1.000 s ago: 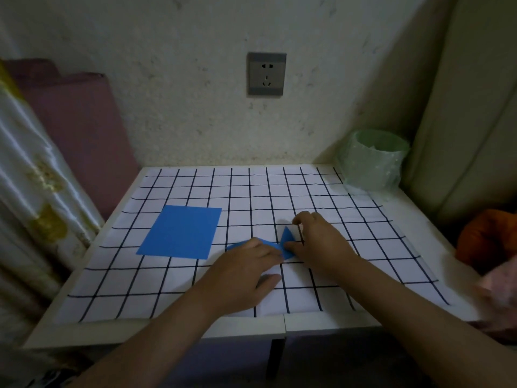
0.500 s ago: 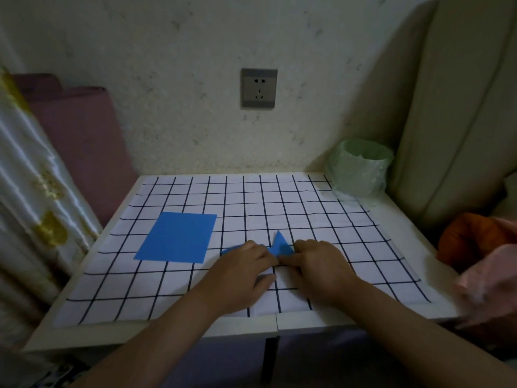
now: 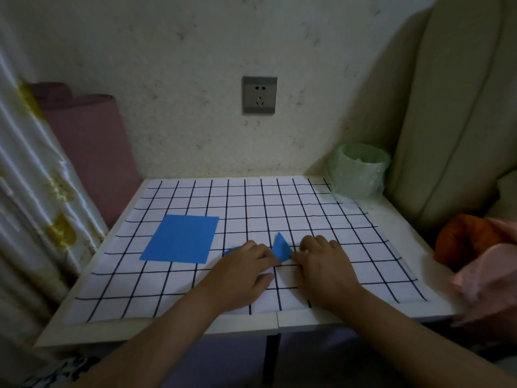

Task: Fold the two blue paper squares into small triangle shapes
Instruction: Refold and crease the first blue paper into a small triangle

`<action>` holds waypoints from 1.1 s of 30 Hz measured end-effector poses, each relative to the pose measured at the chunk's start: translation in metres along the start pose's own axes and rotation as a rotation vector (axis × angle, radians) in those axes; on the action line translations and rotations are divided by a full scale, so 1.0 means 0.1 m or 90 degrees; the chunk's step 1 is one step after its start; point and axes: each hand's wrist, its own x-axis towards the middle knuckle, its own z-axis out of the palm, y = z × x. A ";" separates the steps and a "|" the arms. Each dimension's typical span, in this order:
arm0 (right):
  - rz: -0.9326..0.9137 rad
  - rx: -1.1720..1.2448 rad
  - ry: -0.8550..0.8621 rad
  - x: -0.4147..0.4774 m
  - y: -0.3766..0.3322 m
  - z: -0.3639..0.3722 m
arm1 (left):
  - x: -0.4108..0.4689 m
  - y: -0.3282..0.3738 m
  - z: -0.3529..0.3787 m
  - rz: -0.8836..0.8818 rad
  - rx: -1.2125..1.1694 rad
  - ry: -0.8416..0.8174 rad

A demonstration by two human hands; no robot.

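Near the middle of the front edge of the worktop (image 3: 167, 329), the left grip (image 3: 246, 271) lies flat and presses on the folded blue paper (image 3: 281, 247) — one blue point sticks up. The right grip (image 3: 321, 264) touches the paper's right side with bent fingers; I cannot tell if it pinches. Farther back, toward the left edge, lies the flat blue square (image 3: 180, 239) — no hand touches it.

No legible text, label, brand, number or sign in view. The grey wall socket (image 3: 259, 95) shows only its slot openings. The white paper sheet with black grid lines (image 3: 251, 208) on the counter (image 3: 402, 239) carries lines alone. The flat blue paper square (image 3: 180, 238) is unprinted.
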 end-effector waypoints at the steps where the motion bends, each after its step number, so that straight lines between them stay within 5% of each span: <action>1: -0.029 0.015 0.022 -0.02 -0.01 -0.02 | 0.00 0.00 0.00 0.001 0.000 0.001; 4: -0.139 0.113 -0.031 -0.08 0.01 0.00 | -0.01 -0.02 0.00 0.003 0.002 0.000; 7: -0.098 0.185 -0.102 -0.08 0.04 0.08 | -0.02 -0.04 -0.02 0.010 0.019 -0.004; 20: -0.052 0.192 -0.053 -0.06 -0.02 0.08 | -0.15 -0.11 -0.06 0.030 -0.006 0.016; 26: -0.058 0.190 -0.078 -0.03 0.00 0.03 | -0.21 -0.20 -0.05 -0.104 -0.103 0.073; 33: -0.112 0.157 -0.127 0.06 0.11 0.01 | -0.24 -0.27 -0.08 -0.156 -0.149 0.015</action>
